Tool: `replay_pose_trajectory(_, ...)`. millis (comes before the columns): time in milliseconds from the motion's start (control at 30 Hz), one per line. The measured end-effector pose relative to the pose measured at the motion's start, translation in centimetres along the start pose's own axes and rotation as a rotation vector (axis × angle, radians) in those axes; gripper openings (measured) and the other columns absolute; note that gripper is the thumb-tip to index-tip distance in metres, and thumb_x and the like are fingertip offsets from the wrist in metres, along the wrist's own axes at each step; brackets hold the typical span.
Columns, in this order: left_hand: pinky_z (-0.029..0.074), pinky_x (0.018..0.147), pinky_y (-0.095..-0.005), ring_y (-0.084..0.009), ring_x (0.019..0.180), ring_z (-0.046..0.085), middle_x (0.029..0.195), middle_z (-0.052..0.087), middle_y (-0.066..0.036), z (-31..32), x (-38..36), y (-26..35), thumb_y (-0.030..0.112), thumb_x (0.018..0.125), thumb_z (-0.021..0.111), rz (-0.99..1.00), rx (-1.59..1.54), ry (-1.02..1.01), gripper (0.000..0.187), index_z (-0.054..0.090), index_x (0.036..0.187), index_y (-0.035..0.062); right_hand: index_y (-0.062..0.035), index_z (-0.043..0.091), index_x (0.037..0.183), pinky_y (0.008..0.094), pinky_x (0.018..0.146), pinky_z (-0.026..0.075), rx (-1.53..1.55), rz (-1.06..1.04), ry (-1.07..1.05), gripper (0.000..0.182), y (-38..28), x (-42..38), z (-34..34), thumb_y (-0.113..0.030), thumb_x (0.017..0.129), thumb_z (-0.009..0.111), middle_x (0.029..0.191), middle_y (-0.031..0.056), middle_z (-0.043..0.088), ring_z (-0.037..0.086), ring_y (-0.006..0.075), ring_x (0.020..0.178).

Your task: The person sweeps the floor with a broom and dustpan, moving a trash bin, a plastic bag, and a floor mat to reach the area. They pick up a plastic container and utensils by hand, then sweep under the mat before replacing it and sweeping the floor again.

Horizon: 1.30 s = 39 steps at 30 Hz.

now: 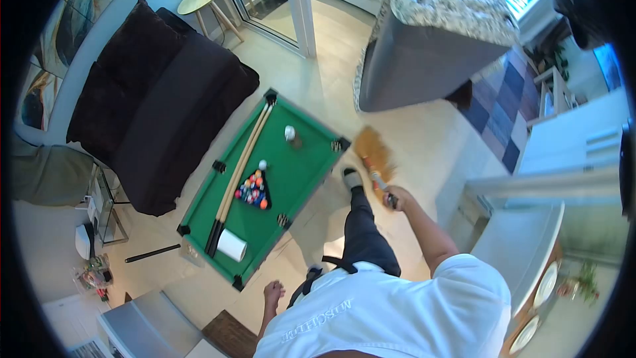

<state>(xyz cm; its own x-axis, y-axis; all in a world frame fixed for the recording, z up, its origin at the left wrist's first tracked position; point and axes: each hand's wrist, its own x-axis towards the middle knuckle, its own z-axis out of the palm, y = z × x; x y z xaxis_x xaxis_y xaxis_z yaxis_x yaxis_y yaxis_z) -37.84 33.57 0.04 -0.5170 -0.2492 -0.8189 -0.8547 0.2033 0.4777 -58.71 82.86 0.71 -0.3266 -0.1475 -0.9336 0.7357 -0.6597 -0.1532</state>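
My right hand [399, 197] is closed around the dark handle of a hand broom [375, 152]. The broom's yellow-brown bristles are smeared by motion over the pale floor, close to my shoe [352, 178]. My left hand [273, 290] hangs near the lower end of a small pool table [291, 166], apart from it. Its fingers are loosely curled, and I see nothing in them.
On the table's green cloth lie cue sticks [242, 159], racked balls [253, 190], a white roll [232, 244] and a whitish cylindrical container [290, 134]. A dark sofa [159, 99], a patterned armchair [424, 59] and a white counter [523, 245] stand around.
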Motion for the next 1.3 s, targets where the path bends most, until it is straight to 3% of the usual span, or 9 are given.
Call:
replay_pose_trajectory(67,0.047,0.046,-0.026,-0.0147,0.053,0.055,0.065,0.055,-0.007,2.2,0.5,0.4,0.011,0.079,0.046,-0.196,-0.283,0.018,0.015,0.056,0.08,-0.0001,-0.0042,0.035,0.071,0.0203,0.03,0.034,-0.044,0.127,-0.048,0.017,-7.2,0.2,3.3,-0.015,0.081,0.043,0.049,-0.0004,0.037,0.039,0.007,0.037)
replay_pose_trajectory(133,0.047,0.046,-0.033,-0.0205,0.057,0.059,0.068,0.06,-0.01,3.8,-2.7,5.3,0.017,0.075,0.049,0.143,0.692,-0.217,0.018,0.058,0.071,0.001,-0.0043,0.035,0.068,0.0201,0.03,0.034,0.02,0.271,-0.139,0.02,-15.6,0.9,2.9,-0.016,0.081,0.045,0.049,-0.0003,0.037,0.039,0.0072,0.037)
replay_pose_trajectory(233,0.046,0.05,-0.0381,-0.0199,0.061,0.06,0.071,0.061,-0.011,7.7,-2.2,6.2,0.023,0.073,0.051,0.473,0.972,-0.32,0.024,0.058,0.069,0.0007,-0.0051,0.038,0.065,0.0199,0.03,0.033,-0.105,0.291,-0.143,0.025,-25.6,0.3,6.3,-0.021,0.081,0.048,0.05,0.0007,0.039,0.039,0.0075,0.036)
replay_pose_trajectory(400,0.046,0.059,-0.0331,-0.0194,0.067,0.058,0.078,0.058,-0.01,11.5,-5.8,13.8,0.02,0.077,0.047,-0.223,0.311,-0.103,0.021,0.055,0.087,0.0027,-0.0021,0.044,0.094,0.0272,0.029,0.036,-0.813,-0.418,-0.072,0.018,-32.2,9.8,15.9,-0.012,0.079,0.043,0.049,0.0062,0.041,0.039,0.0134,0.033)
replay_pose_trajectory(533,0.046,0.058,-0.0315,-0.0194,0.068,0.058,0.082,0.058,-0.011,13.6,-8.3,15.1,0.02,0.08,0.046,-0.211,0.025,0.034,0.023,0.054,0.094,0.0029,0.0007,0.039,0.085,0.0335,0.033,0.041,-0.617,-0.366,-0.065,0.012,-32.7,22.7,26.9,-0.005,0.075,0.043,0.056,0.0085,0.044,0.048,0.0192,0.041)
replay_pose_trajectory(600,0.046,0.058,-0.0297,-0.0195,0.069,0.058,0.084,0.058,-0.011,14.6,-8.2,16.0,0.021,0.082,0.045,-0.61,-0.331,0.137,0.026,0.053,0.1,0.0029,0.0034,0.04,0.09,0.0339,0.035,0.042,-0.966,-0.444,-0.029,0.018,-30.8,26.3,31.0,-0.005,0.074,0.042,0.061,0.0132,0.049,0.051,0.0217,0.044)
replay_pose_trajectory(700,0.047,0.059,-0.0304,-0.0195,0.072,0.058,0.085,0.058,-0.012,16.1,-8.8,17.0,0.021,0.082,0.046,-0.667,-0.332,0.164,0.027,0.052,0.102,0.0025,0.007,0.04,0.101,0.0346,0.037,0.043,-1.469,-0.534,-0.052,0.03,-28.7,27.1,33.0,-0.005,0.074,0.039,0.068,0.0193,0.053,0.055,0.0249,0.048)
replay_pose_trajectory(933,0.049,0.059,-0.0304,-0.0206,0.071,0.059,0.088,0.058,-0.013,16.3,-9.1,17.0,0.016,0.084,0.044,-0.567,-0.438,0.168,0.028,0.048,0.108,0.0023,-0.0029,0.034,0.12,0.0361,0.046,0.045,-2.09,-0.596,-0.159,0.047,-26.7,22.8,27.3,-0.011,0.074,0.038,0.07,0.0186,0.057,0.057,0.025,0.052)
replay_pose_trajectory(1300,0.049,0.056,-0.0262,-0.0162,0.068,0.058,0.083,0.058,-0.01,17.0,-11.7,1.6,0.02,0.084,0.046,-0.358,-0.648,0.182,0.029,0.05,0.107,0.0028,-0.0027,0.038,0.103,0.0317,0.027,0.032,-1.558,-0.301,0.036,0.026,-16.3,10.3,4.5,-0.004,0.076,0.039,0.049,0.0079,0.041,0.042,0.0169,0.034)
